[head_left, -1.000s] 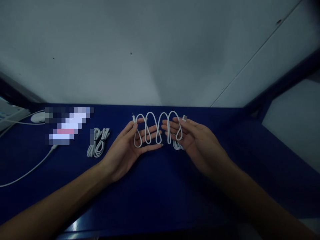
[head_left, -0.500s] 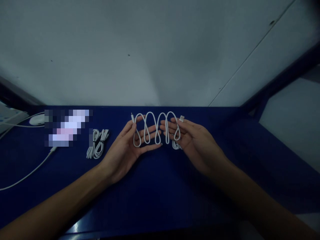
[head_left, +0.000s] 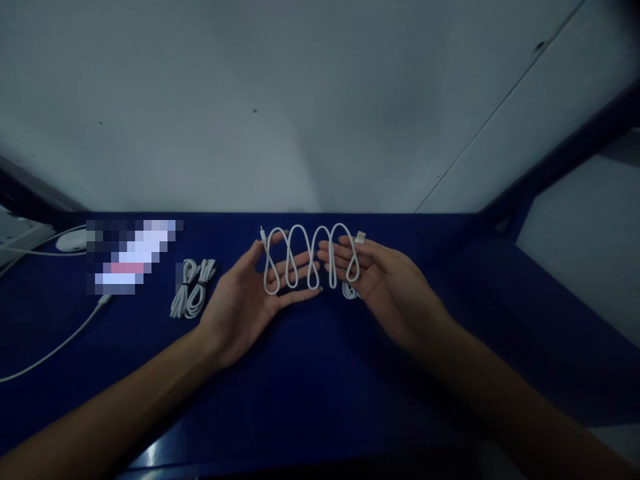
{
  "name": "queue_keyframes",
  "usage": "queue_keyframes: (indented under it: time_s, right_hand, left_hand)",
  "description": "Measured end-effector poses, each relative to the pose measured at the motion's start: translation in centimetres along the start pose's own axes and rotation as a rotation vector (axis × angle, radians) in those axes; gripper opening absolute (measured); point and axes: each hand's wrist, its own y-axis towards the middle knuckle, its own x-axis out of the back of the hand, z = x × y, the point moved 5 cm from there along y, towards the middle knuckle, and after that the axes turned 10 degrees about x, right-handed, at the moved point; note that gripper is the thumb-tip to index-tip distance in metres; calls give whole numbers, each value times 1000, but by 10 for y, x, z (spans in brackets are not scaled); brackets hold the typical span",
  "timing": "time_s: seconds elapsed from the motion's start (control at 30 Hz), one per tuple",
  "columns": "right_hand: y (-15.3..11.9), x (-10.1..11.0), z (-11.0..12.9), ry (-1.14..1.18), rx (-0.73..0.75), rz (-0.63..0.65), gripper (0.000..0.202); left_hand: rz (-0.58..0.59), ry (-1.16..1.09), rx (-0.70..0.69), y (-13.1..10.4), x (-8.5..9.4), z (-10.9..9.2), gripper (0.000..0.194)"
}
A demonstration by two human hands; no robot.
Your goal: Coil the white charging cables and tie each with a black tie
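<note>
A white cable (head_left: 311,257) lies in several zigzag loops across the fingers of both hands, above the blue table. My left hand (head_left: 250,293) has its palm up and fingers spread under the left loops; its thumb is beside the small connector (head_left: 263,234). My right hand (head_left: 387,280) supports the right loops on its fingers, with the thumb at the USB plug (head_left: 360,237). Behind the right hand, partly hidden, a coiled white cable (head_left: 350,291) rests on the table.
Two tied white cable bundles (head_left: 193,289) lie left of my left hand. Farther left are a blurred-out lit device (head_left: 137,257) with a white cord (head_left: 75,341) and a white rounded object (head_left: 71,241). A grey wall (head_left: 225,133) rises behind the blue table (head_left: 300,387).
The view has shifted slightly, so things appear a little farther left. My left thumb has moved slightly off the cable near the small connector. The loops keep nearly the same shape.
</note>
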Motion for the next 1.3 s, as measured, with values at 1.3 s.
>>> queue_keyframes:
  time_s: [1.3]
  right_hand:
    - [2, 0, 1, 88, -54, -46, 25]
  left_hand:
    - [56, -108, 7, 0, 4, 0, 66]
